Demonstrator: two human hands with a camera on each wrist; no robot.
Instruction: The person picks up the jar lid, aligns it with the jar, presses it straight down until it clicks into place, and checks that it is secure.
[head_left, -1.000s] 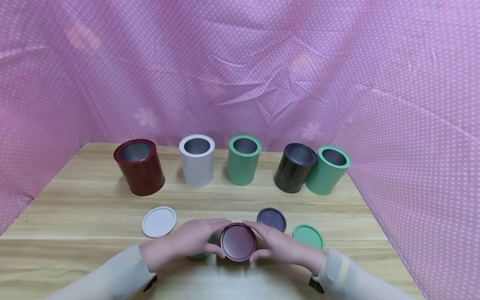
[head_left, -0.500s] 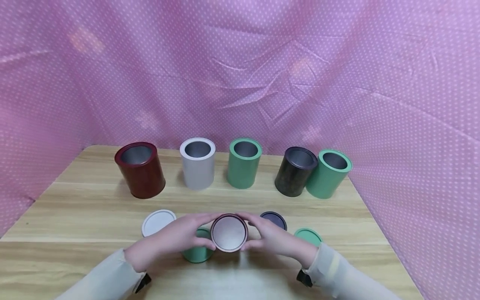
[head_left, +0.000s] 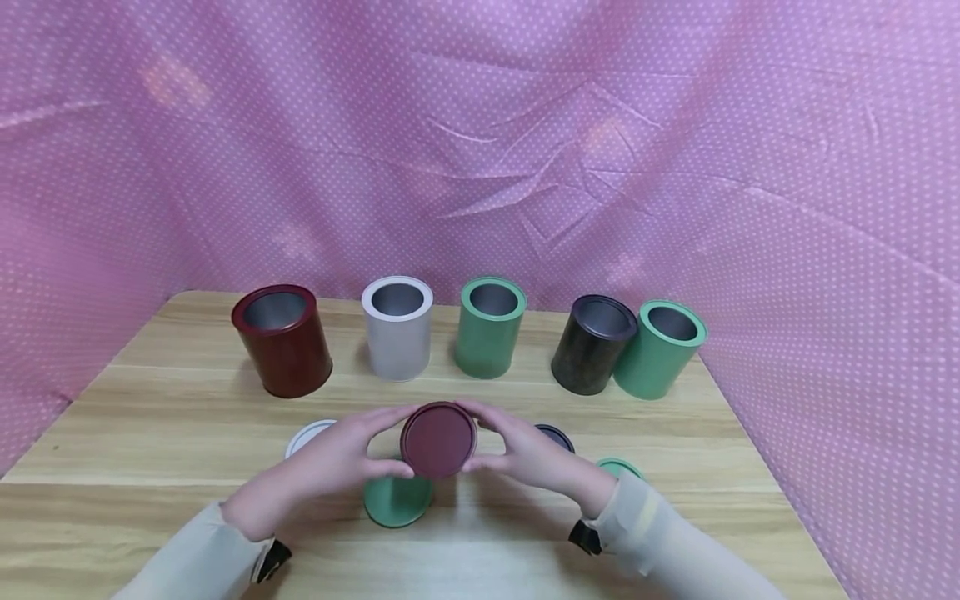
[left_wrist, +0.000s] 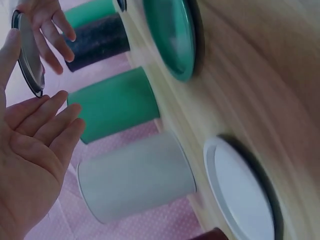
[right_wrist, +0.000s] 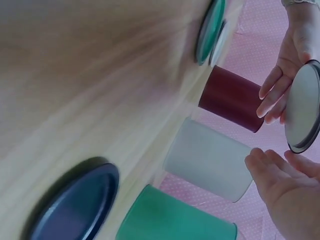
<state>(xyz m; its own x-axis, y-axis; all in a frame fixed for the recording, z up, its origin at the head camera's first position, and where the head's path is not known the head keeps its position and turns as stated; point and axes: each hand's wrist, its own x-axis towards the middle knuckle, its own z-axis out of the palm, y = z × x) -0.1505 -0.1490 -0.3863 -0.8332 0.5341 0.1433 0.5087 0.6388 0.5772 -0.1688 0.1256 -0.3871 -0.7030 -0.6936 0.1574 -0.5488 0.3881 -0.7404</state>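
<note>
A dark red round lid is held up off the table between both hands. My left hand pinches its left edge between thumb and fingertips, while my right hand grips the opposite edge the same way. From both wrists the lid's pale metallic underside shows, and it is raised above the tabletop. Just below and left of it, a green lid lies on the wood. A white lid is partly covered by the left hand. Beyond the right hand are a black lid and another green lid, both partly hidden.
Open cans line the table's back: dark red, white, green, black and a second green one touching the black. Pink dotted cloth hangs behind and along the sides of the wooden table.
Both hands have carried the dark red lid leftward and farther from the body. The green lid beneath, mostly hidden before, shows more. The cans stay in place.
</note>
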